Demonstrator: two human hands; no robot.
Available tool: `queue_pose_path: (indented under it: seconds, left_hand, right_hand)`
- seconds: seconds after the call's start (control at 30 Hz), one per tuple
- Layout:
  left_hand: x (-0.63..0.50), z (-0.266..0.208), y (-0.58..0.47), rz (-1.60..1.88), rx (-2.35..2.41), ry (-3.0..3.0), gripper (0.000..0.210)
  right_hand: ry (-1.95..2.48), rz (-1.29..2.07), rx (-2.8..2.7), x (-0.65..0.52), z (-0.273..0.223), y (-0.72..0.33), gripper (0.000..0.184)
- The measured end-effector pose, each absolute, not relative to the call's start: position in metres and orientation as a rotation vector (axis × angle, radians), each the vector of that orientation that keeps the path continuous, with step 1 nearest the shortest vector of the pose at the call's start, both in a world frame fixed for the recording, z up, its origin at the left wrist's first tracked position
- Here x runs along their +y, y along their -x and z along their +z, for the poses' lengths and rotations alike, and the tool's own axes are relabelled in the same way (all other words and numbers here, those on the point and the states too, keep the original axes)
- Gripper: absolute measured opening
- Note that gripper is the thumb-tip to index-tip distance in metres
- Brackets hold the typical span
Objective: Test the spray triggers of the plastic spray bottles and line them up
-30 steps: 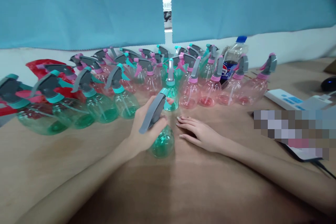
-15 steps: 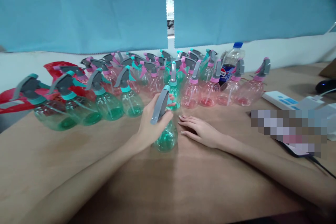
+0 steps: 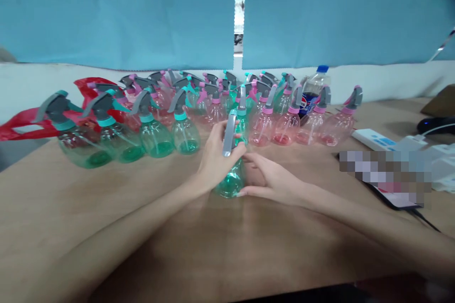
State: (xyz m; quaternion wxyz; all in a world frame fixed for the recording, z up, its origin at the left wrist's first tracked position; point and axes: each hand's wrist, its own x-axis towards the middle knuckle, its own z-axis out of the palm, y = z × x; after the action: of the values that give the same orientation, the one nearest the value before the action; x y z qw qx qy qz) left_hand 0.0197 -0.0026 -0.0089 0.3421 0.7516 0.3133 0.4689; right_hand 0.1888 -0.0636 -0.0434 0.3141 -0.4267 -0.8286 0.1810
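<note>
A clear green spray bottle (image 3: pixel 229 184) with a grey trigger head stands upright on the wooden table in front of me. My left hand (image 3: pixel 216 154) is closed around its neck, just below the trigger head. From the right, my right hand (image 3: pixel 272 177) holds the bottle's lower body, thumb against the near side by the base; its fingertips are partly hidden behind the bottle. Another green spray bottle (image 3: pixel 241 125) stands directly behind it. To the left is a row of green spray bottles (image 3: pixel 159 142), and to the right a row of pink ones (image 3: pixel 262 130).
Several more spray bottles (image 3: pixel 215 109) crowd the back. A cola bottle (image 3: pixel 310 99) stands behind the pink row. Red plastic (image 3: pixel 30 125) lies at far left. On the right are a white power strip (image 3: pixel 373 139) and a phone (image 3: pixel 405 202) with a cable, its screen blurred out.
My right hand has moved from lying on the table to gripping the bottle's lower body. My left hand keeps its hold on the neck. The view has shifted slightly.
</note>
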Motion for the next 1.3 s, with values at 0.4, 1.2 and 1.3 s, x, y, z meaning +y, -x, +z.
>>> queue_pose_path:
  seconds: [0.4,1.2,1.3]
  left_hand:
    - [-0.016,-0.032,0.049,0.939,0.969,-2.256,0.061]
    - [0.002,-0.067,0.096,0.771,1.115,-2.401,0.02]
    - [0.004,-0.069,0.09,0.755,1.073,-2.429,0.023]
  right_hand:
    - [1.213,0.254,-2.065,-0.04,-0.035,-0.139,0.049]
    - [1.767,0.008,-1.989,0.056,-0.016,-0.112,0.06]
    - [1.763,0.027,-1.971,0.06,-0.017,-0.111,0.064]
